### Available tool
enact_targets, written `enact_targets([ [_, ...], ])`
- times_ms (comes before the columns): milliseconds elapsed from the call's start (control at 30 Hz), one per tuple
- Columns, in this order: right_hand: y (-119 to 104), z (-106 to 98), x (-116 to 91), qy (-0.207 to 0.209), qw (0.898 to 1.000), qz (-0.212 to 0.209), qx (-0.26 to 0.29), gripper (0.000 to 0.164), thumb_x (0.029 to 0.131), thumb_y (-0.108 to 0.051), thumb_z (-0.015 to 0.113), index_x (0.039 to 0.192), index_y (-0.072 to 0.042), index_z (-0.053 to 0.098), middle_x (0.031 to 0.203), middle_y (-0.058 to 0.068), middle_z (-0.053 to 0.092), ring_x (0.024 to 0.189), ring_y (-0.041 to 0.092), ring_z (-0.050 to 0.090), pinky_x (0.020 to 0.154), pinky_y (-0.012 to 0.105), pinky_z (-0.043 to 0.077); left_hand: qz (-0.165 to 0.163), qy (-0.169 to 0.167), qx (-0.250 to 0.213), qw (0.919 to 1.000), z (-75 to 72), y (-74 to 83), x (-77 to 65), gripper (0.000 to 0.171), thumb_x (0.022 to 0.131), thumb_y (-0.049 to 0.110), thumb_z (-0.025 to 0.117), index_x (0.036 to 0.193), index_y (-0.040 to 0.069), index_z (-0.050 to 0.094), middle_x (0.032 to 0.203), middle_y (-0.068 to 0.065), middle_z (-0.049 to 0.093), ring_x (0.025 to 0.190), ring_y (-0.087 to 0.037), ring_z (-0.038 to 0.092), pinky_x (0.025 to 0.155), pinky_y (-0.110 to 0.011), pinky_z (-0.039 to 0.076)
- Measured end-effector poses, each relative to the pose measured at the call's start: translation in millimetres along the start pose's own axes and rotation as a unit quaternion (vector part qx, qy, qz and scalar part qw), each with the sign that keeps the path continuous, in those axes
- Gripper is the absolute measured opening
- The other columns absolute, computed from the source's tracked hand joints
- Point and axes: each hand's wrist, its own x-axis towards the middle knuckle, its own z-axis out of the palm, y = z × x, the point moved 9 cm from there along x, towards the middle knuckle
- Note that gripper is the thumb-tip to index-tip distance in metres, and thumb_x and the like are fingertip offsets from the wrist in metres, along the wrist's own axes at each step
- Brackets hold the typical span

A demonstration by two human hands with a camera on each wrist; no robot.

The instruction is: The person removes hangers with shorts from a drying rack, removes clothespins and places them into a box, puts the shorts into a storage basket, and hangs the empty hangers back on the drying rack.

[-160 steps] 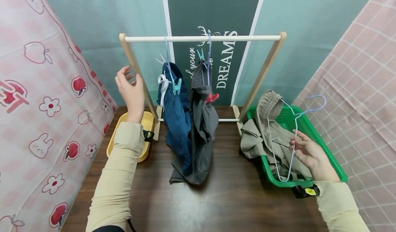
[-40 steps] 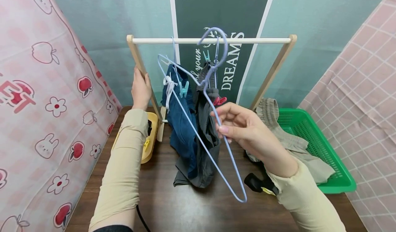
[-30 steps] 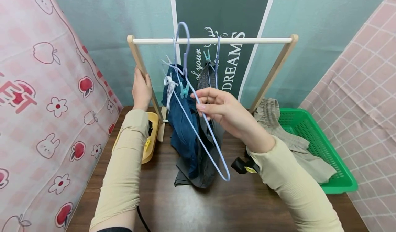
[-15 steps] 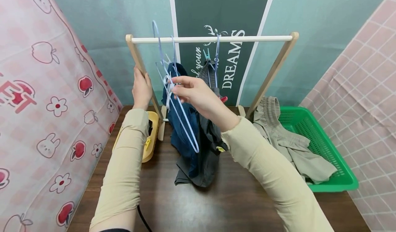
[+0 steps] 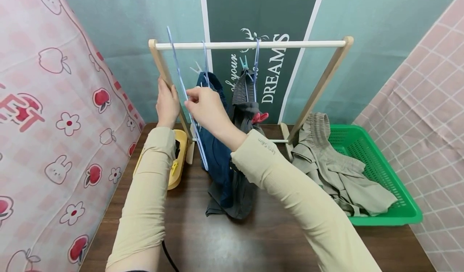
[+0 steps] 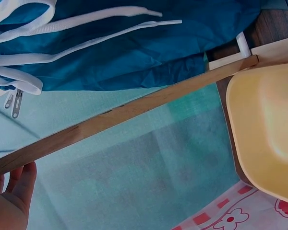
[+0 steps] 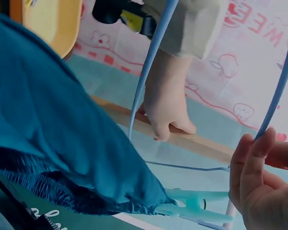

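In the head view my right hand (image 5: 208, 106) pinches one side of a pale blue wire hanger (image 5: 176, 60), seen nearly edge-on. Nothing hangs from it, and its hook end stands at the left end of the white rail (image 5: 297, 44); whether it touches cannot be told. My left hand (image 5: 167, 106) grips the rack's left wooden post (image 5: 160, 63). Just right of the held hanger, blue trousers (image 5: 215, 163) hang from the rail. The right wrist view shows a turquoise clothespin (image 7: 194, 203) on their waistband. Dark grey trousers (image 5: 243, 195) hang beside them with a red clothespin (image 5: 259, 118).
A green basket (image 5: 417, 213) stands at the right, with beige trousers (image 5: 337, 163) draped over its left side. Behind my left forearm sits a yellow tub (image 5: 181, 141). Patterned curtains enclose the brown table (image 5: 224, 248) on the left, back and right.
My right hand has carried the hanger from the basket, leftward past both hanging trousers, to the rail's left end. My left hand has taken hold of the post. The beige trousers stayed by the basket.
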Motion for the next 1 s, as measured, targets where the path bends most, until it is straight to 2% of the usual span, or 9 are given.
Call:
enact_targets([
  [167, -5.2, 3.2, 1.6, 0.011, 0.997, -0.008, -0.073, 0.036, 0.098, -0.012, 0.052, 0.134, -0.007, 0.055, 0.112, 0.009, 0.068, 0.067, 0.013, 0.064, 0.062, 0.018, 0.050, 0.006, -0.002, 0.009, 0.9999, 1.2, 3.7, 0.1, 0.052, 0.104, 0.028, 0.034, 0.152, 0.016, 0.015, 0.145, -0.015, 0.041, 0.120, -0.038, 0.054, 0.095, -0.056, 0.045],
  [333, -8.9, 5.4, 3.2, 0.011, 0.993, -0.013, -0.116, 0.036, 0.099, -0.011, 0.049, 0.134, -0.007, 0.055, 0.117, 0.010, 0.068, 0.059, 0.011, 0.055, 0.054, 0.017, 0.041, 0.005, -0.003, 0.009, 0.9999, 2.7, 5.2, 1.0, 0.052, 0.104, 0.029, 0.033, 0.151, 0.016, 0.015, 0.146, -0.013, 0.041, 0.121, -0.037, 0.054, 0.096, -0.056, 0.044],
  [433, -10.0, 5.1, 4.3, 0.011, 0.992, -0.014, -0.125, 0.035, 0.099, -0.011, 0.049, 0.133, -0.007, 0.056, 0.110, 0.010, 0.070, 0.057, 0.012, 0.053, 0.051, 0.017, 0.039, 0.002, -0.003, 0.009, 1.0000, 3.2, 4.2, 1.2, 0.051, 0.104, 0.029, 0.032, 0.151, 0.018, 0.015, 0.148, -0.012, 0.039, 0.123, -0.036, 0.053, 0.097, -0.057, 0.044],
  [600, -10.2, 3.3, 7.3, 0.020, 0.994, -0.013, -0.108, 0.031, 0.098, -0.008, 0.049, 0.126, -0.007, 0.063, 0.089, 0.010, 0.070, 0.059, 0.014, 0.058, 0.051, 0.017, 0.043, -0.002, -0.001, 0.011, 0.9999, 2.4, 2.4, 0.6, 0.052, 0.104, 0.030, 0.032, 0.152, 0.018, 0.015, 0.148, -0.012, 0.039, 0.124, -0.036, 0.053, 0.097, -0.057, 0.044],
  [700, -8.5, 4.9, 9.2, 0.015, 0.995, -0.006, -0.102, 0.028, 0.098, -0.007, 0.048, 0.119, -0.007, 0.067, 0.073, 0.007, 0.066, 0.058, 0.014, 0.060, 0.050, 0.017, 0.043, -0.003, -0.002, 0.010, 0.9999, 2.3, 1.3, 0.2, 0.052, 0.104, 0.031, 0.032, 0.152, 0.018, 0.014, 0.148, -0.012, 0.040, 0.123, -0.036, 0.053, 0.097, -0.057, 0.044],
  [800, -6.2, 8.8, 10.6, 0.002, 0.993, -0.002, -0.115, 0.024, 0.098, -0.005, 0.047, 0.088, -0.004, 0.069, 0.058, 0.003, 0.057, 0.057, 0.014, 0.063, 0.047, 0.017, 0.040, 0.001, 0.001, 0.009, 1.0000, 1.3, 1.3, -0.9, 0.053, 0.104, 0.030, 0.033, 0.152, 0.017, 0.015, 0.147, -0.013, 0.040, 0.122, -0.036, 0.053, 0.096, -0.057, 0.045],
  [867, -5.2, 10.9, 10.8, -0.004, 0.992, -0.003, -0.127, 0.032, 0.097, -0.005, 0.048, 0.067, -0.007, 0.060, 0.053, 0.001, 0.052, 0.058, 0.015, 0.064, 0.045, 0.017, 0.038, 0.001, 0.003, 0.011, 0.9999, 0.2, 1.6, -1.8, 0.053, 0.104, 0.029, 0.034, 0.152, 0.016, 0.015, 0.146, -0.013, 0.041, 0.121, -0.036, 0.054, 0.094, -0.057, 0.045],
  [933, -3.4, 12.9, 10.5, -0.009, 0.991, -0.001, -0.132, 0.036, 0.097, -0.006, 0.049, 0.062, -0.007, 0.054, 0.061, 0.003, 0.055, 0.060, 0.015, 0.066, 0.047, 0.017, 0.040, 0.000, 0.004, 0.013, 0.9999, -1.1, 1.7, -2.4, 0.053, 0.104, 0.029, 0.034, 0.152, 0.016, 0.015, 0.145, -0.014, 0.041, 0.120, -0.037, 0.054, 0.093, -0.057, 0.045],
  [1000, -0.6, 14.7, 10.2, -0.014, 0.991, 0.005, -0.130, 0.027, 0.097, -0.008, 0.050, 0.075, -0.006, 0.065, 0.078, 0.006, 0.060, 0.065, 0.015, 0.067, 0.053, 0.017, 0.046, -0.003, 0.004, 0.013, 0.9999, -2.1, 1.2, -2.9, 0.053, 0.104, 0.029, 0.034, 0.152, 0.016, 0.015, 0.145, -0.014, 0.041, 0.119, -0.037, 0.055, 0.092, -0.057, 0.045],
])
